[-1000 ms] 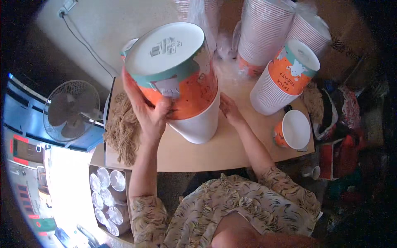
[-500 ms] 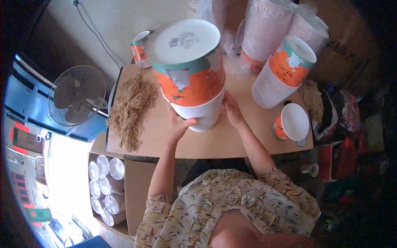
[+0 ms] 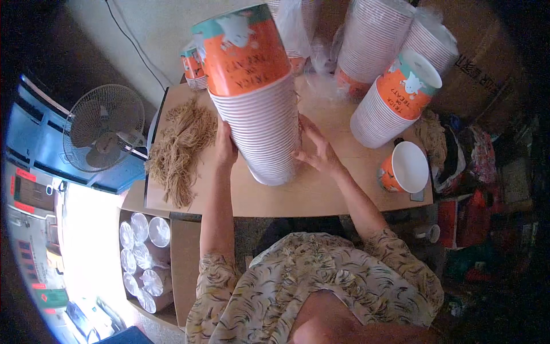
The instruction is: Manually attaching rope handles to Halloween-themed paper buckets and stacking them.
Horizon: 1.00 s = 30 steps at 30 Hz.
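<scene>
A tall stack of nested paper buckets (image 3: 260, 126) is tilted over the middle of the table. Its outermost bucket is orange and green with a white ghost figure, and white rims line the rest of the stack. My left hand (image 3: 227, 144) grips the stack's left side, its fingers partly hidden behind it. On the opposite side my right hand (image 3: 318, 150) presses against the stack, thumb toward me. To the right stands a similar upside-down stack of buckets (image 3: 381, 112). A single orange bucket (image 3: 409, 167), its white inside showing, is near the table's front right corner.
A bundle of tan twine (image 3: 179, 152) lies on the table's (image 3: 338, 192) left side. Behind it is a short bucket stack (image 3: 193, 67). Tall plastic-wrapped stacks (image 3: 375, 34) stand at the back. A fan (image 3: 104, 127) is at left, above a carton (image 3: 186, 269) of wrapped white stacks.
The stack in my hands has tipped, its closed end going up and away, so the rims now show along its side. Both hands have shifted their hold along it.
</scene>
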Available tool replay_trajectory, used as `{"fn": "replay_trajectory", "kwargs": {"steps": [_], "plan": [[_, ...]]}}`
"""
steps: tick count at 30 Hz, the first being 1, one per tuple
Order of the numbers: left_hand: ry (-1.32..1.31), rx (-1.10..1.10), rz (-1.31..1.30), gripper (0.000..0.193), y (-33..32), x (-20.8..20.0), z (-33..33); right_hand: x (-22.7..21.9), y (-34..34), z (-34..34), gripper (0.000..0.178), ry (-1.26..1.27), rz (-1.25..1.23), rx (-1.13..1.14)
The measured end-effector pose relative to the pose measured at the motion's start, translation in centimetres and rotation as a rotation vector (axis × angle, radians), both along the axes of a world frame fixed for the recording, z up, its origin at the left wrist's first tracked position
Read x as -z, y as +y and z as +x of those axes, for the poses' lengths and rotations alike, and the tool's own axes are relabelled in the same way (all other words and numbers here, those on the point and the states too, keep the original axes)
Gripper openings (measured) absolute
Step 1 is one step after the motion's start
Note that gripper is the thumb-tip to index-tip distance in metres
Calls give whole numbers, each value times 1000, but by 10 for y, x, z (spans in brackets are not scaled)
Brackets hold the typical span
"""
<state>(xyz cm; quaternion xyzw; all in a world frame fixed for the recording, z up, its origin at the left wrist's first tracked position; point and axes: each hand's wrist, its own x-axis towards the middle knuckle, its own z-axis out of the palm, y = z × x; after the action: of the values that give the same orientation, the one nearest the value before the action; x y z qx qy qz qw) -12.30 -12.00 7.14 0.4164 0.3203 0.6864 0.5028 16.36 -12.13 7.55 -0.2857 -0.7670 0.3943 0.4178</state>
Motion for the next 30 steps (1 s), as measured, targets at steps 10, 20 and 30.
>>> {"fn": "replay_trajectory", "kwargs": {"steps": [10,20,30], "plan": [[-356,-21,-252,78,9,18,25,0,10,-24,98,22,13,-91],[-425,-58,-285,73,27,38,22,18,36,-40,70,80,-125,-161],[-525,114,-151,71,61,89,-12,26,41,-43,72,196,-347,-99]]}}
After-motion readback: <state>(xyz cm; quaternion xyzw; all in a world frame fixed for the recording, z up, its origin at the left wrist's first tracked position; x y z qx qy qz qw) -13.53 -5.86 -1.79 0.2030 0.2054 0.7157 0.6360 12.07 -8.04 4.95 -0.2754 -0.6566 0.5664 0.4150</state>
